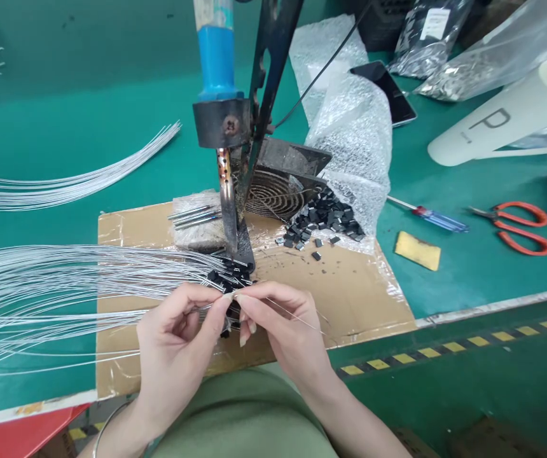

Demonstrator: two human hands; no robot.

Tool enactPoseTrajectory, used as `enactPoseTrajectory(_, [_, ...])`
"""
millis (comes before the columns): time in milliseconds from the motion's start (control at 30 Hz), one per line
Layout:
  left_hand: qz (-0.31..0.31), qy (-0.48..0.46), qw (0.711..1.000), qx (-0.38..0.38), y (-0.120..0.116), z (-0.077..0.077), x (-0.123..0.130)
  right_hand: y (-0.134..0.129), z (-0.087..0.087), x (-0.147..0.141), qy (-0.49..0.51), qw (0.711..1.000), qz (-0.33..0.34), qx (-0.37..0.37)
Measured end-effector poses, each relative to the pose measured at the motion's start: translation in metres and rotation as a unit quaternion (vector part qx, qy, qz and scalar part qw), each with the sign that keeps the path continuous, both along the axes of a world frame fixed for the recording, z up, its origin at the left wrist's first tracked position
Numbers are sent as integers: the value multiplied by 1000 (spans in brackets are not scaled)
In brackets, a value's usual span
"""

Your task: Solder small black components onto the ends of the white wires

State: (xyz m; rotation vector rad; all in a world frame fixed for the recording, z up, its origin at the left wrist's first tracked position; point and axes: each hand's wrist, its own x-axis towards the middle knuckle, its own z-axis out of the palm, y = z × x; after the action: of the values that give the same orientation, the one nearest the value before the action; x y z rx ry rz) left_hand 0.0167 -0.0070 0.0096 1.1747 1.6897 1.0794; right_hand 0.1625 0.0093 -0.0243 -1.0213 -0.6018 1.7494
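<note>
My left hand (pixel 180 343) and my right hand (pixel 287 318) meet fingertip to fingertip over the front of the cardboard sheet (pixel 340 292). A thin pale wire (pixel 297 316) runs from the pinched fingers of my right hand towards the lower right. My left thumb and forefinger press together on something too small to make out. Just beyond the fingertips lies a cluster of black connector pieces (pixel 230 275) on the ends of a wide bundle of thin white wires (pixel 73 273). Over that cluster, the blue-handled soldering iron (pixel 227 191) points down, apart from both hands.
A black fan (pixel 276 191) stands behind the iron, beside a heap of small black parts (pixel 325 216) on bubble wrap (pixel 354 140). Rightward lie a screwdriver (pixel 438 218), a yellow sponge (pixel 417 250), orange-handled scissors (pixel 516 222) and a white cup (pixel 497 121). More wires (pixel 87 187) lie left.
</note>
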Motion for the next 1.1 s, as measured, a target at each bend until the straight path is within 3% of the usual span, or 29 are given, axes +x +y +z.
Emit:
enactPoseTrajectory(467, [-76,44,996,-13,-4,-1,-14,9,2,17,35,996,78,-30])
enactPoseTrajectory(1100, [-43,39,998,29,-5,-8,-8,4,-6,12,81,995,62,-20])
